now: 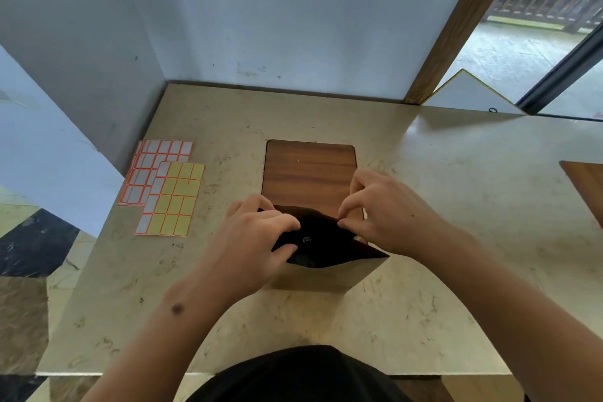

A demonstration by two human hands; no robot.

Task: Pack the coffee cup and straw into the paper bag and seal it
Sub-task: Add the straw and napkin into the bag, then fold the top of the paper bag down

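On the pale marbled stone bench [424, 206] I see the brown paper bag [326, 274] upright between my left hand [257, 238] and right hand [385, 215], each pinching its open rim, the dark cup lid [306, 240] apparently inside.

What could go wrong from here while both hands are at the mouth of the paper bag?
1. The left hand and right hand pinch the paper bag at its open top; an uneven fold might leave a gap.
2. The sticker sheets lie off to the left, so reaching for one may let the fold spring open.
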